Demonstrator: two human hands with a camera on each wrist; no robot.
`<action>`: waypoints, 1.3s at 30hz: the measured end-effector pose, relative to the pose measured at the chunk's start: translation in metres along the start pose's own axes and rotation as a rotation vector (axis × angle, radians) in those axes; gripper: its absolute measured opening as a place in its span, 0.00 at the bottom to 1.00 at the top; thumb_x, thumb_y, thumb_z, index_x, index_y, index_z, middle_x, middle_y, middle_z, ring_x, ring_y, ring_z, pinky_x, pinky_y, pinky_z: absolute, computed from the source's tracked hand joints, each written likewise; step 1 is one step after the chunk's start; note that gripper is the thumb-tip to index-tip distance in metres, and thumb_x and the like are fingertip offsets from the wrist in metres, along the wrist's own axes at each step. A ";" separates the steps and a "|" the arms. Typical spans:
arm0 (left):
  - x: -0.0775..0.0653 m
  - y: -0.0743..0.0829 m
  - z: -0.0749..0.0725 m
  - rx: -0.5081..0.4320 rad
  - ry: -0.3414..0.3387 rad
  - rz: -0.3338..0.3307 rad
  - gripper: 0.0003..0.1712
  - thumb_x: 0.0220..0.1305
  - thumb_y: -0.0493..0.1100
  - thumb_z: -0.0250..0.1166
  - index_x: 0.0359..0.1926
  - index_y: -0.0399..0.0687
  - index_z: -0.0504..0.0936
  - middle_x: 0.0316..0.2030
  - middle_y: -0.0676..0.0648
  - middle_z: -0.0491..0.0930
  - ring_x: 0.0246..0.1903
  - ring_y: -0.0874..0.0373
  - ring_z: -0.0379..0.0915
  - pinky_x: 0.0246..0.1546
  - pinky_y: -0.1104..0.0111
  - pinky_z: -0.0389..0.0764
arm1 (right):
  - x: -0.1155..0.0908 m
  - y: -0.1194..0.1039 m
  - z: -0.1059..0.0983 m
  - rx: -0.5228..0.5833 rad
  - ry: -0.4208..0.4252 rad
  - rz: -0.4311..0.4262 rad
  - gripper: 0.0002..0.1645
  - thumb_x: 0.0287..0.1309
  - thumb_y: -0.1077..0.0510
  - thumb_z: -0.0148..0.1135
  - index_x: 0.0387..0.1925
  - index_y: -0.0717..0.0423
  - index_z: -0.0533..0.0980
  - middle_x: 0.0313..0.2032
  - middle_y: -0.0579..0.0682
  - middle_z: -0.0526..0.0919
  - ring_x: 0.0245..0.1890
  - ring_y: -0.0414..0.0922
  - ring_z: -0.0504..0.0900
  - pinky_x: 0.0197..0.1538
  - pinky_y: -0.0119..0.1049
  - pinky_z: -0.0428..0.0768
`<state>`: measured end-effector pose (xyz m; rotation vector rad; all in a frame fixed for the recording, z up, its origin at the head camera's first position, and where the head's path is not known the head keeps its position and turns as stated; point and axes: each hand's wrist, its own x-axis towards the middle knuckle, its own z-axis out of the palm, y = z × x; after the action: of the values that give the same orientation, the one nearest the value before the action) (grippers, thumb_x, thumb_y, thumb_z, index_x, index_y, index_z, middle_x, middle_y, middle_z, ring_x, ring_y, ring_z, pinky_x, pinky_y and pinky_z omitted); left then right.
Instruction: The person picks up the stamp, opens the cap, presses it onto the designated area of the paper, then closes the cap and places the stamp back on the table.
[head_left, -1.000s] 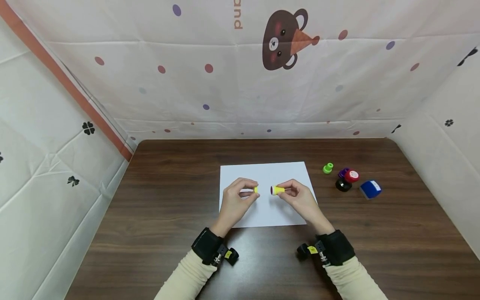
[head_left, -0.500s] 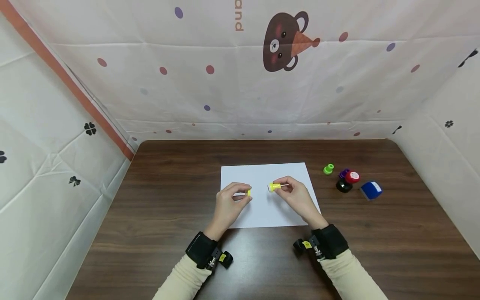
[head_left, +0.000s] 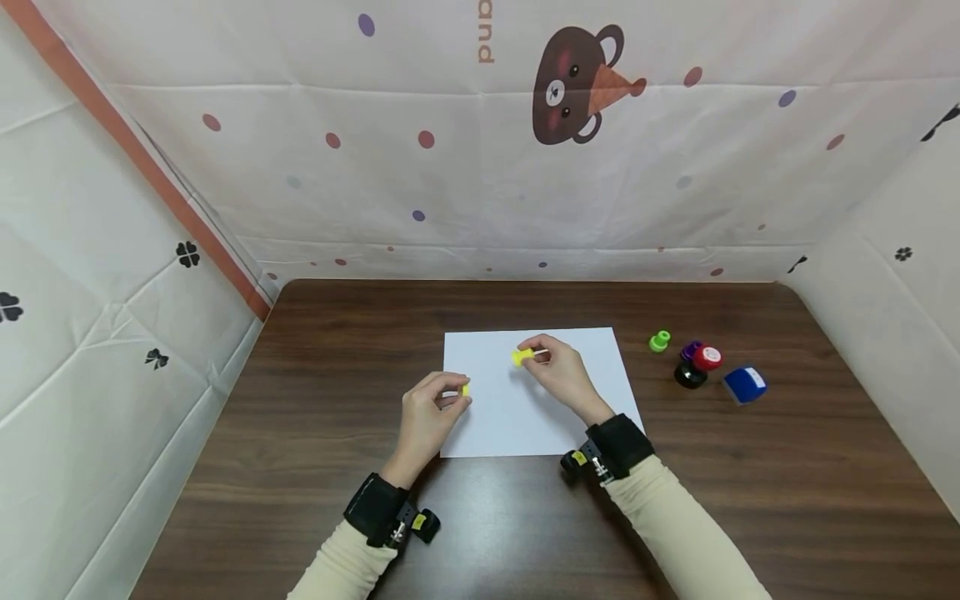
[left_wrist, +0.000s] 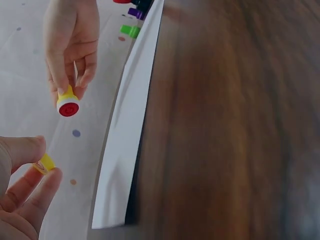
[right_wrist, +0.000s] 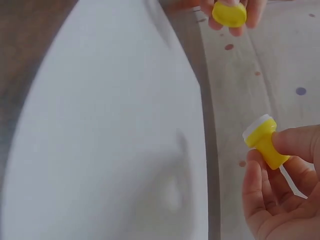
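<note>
A yellow stamp (right_wrist: 269, 145) with a white rim is pinched by the right hand (head_left: 561, 372) above the upper middle of a white paper sheet (head_left: 540, 421). Its round red stamping face (left_wrist: 69, 109) shows in the left wrist view, uncovered. Over the paper's left edge the left hand (head_left: 431, 417) pinches a small yellow cap (left_wrist: 45, 163) between thumb and fingertips. Cap and stamp are apart, both held off the paper.
On the brown wooden table (head_left: 322, 375), right of the paper, stand a green stamp (head_left: 660, 341), a purple one (head_left: 692, 350), a black round piece (head_left: 690, 375), a red-topped piece (head_left: 707, 358) and a blue block (head_left: 746, 385). A patterned cloth rises behind.
The left hand has moved left and slightly down with the cap. The right hand has carried the stamp left and up over the paper.
</note>
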<state>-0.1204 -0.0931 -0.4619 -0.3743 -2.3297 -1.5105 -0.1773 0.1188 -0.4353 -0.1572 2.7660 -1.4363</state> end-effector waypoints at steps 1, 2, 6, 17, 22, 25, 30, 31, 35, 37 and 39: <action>-0.001 -0.001 -0.002 0.003 -0.002 -0.002 0.13 0.46 0.28 0.70 0.36 0.37 0.83 0.38 0.47 0.80 0.37 0.57 0.81 0.34 0.71 0.83 | 0.002 -0.001 0.002 -0.006 -0.001 -0.005 0.11 0.52 0.64 0.63 0.40 0.55 0.78 0.41 0.54 0.80 0.37 0.47 0.80 0.31 0.31 0.79; -0.002 -0.002 -0.003 0.006 -0.003 -0.003 0.13 0.46 0.28 0.70 0.36 0.37 0.83 0.38 0.47 0.80 0.37 0.57 0.81 0.34 0.71 0.82 | 0.005 -0.002 0.003 -0.013 -0.005 -0.013 0.11 0.52 0.65 0.63 0.39 0.56 0.78 0.41 0.54 0.80 0.37 0.47 0.80 0.30 0.31 0.79; -0.005 -0.004 -0.010 0.029 -0.004 -0.015 0.13 0.46 0.28 0.70 0.36 0.37 0.83 0.38 0.48 0.80 0.38 0.58 0.80 0.34 0.74 0.82 | 0.013 -0.008 0.008 -0.033 -0.016 -0.013 0.11 0.52 0.65 0.63 0.40 0.56 0.78 0.42 0.55 0.80 0.36 0.47 0.80 0.29 0.30 0.78; -0.006 -0.008 -0.021 0.020 0.022 -0.017 0.12 0.46 0.28 0.69 0.36 0.37 0.82 0.38 0.49 0.79 0.38 0.58 0.80 0.35 0.74 0.82 | 0.035 -0.019 0.027 -0.101 -0.049 -0.065 0.10 0.52 0.64 0.63 0.39 0.56 0.78 0.41 0.54 0.81 0.33 0.46 0.77 0.30 0.30 0.77; -0.006 -0.008 -0.024 0.036 0.026 -0.009 0.12 0.47 0.28 0.69 0.36 0.37 0.82 0.39 0.49 0.79 0.37 0.57 0.80 0.35 0.71 0.82 | 0.039 -0.027 0.040 -0.192 -0.062 -0.151 0.09 0.52 0.65 0.63 0.37 0.57 0.79 0.37 0.53 0.80 0.33 0.45 0.77 0.36 0.33 0.79; -0.006 -0.009 -0.025 0.049 0.025 -0.009 0.13 0.47 0.29 0.70 0.37 0.38 0.82 0.39 0.48 0.79 0.37 0.56 0.80 0.34 0.71 0.82 | 0.040 -0.031 0.046 -0.296 -0.068 -0.228 0.08 0.52 0.66 0.63 0.37 0.58 0.79 0.36 0.54 0.79 0.34 0.45 0.78 0.39 0.35 0.80; -0.006 -0.011 -0.026 0.052 0.031 -0.018 0.13 0.46 0.29 0.70 0.36 0.38 0.82 0.38 0.48 0.80 0.37 0.57 0.80 0.34 0.73 0.82 | 0.041 -0.035 0.054 -0.467 -0.074 -0.316 0.08 0.53 0.65 0.62 0.38 0.57 0.78 0.37 0.53 0.78 0.36 0.46 0.79 0.45 0.36 0.80; -0.006 -0.011 -0.026 0.050 0.032 -0.019 0.13 0.46 0.29 0.70 0.36 0.38 0.82 0.38 0.49 0.80 0.37 0.57 0.80 0.34 0.73 0.82 | 0.041 -0.036 0.055 -0.487 -0.076 -0.326 0.09 0.53 0.65 0.62 0.38 0.57 0.78 0.37 0.53 0.78 0.36 0.46 0.79 0.45 0.36 0.80; -0.006 -0.011 -0.026 0.032 0.037 -0.022 0.13 0.46 0.28 0.70 0.36 0.37 0.82 0.38 0.49 0.80 0.38 0.58 0.80 0.34 0.74 0.82 | 0.041 -0.038 0.059 -0.544 -0.080 -0.363 0.09 0.54 0.65 0.62 0.38 0.56 0.79 0.37 0.52 0.78 0.37 0.46 0.79 0.46 0.35 0.80; -0.006 -0.011 -0.026 0.025 0.041 -0.023 0.12 0.46 0.28 0.70 0.36 0.37 0.82 0.38 0.49 0.80 0.38 0.58 0.80 0.34 0.74 0.82 | 0.042 -0.039 0.061 -0.574 -0.084 -0.374 0.09 0.53 0.66 0.62 0.39 0.56 0.79 0.37 0.51 0.78 0.37 0.46 0.78 0.45 0.35 0.80; -0.005 -0.011 -0.026 0.018 0.046 -0.022 0.12 0.46 0.28 0.70 0.35 0.36 0.82 0.38 0.49 0.80 0.37 0.58 0.80 0.34 0.74 0.82 | 0.043 -0.041 0.063 -0.602 -0.088 -0.386 0.10 0.53 0.66 0.62 0.39 0.56 0.79 0.37 0.51 0.78 0.37 0.46 0.78 0.45 0.35 0.80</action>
<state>-0.1164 -0.1213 -0.4635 -0.3074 -2.3177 -1.4912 -0.2125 0.0397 -0.4372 -0.7724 3.1079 -0.5512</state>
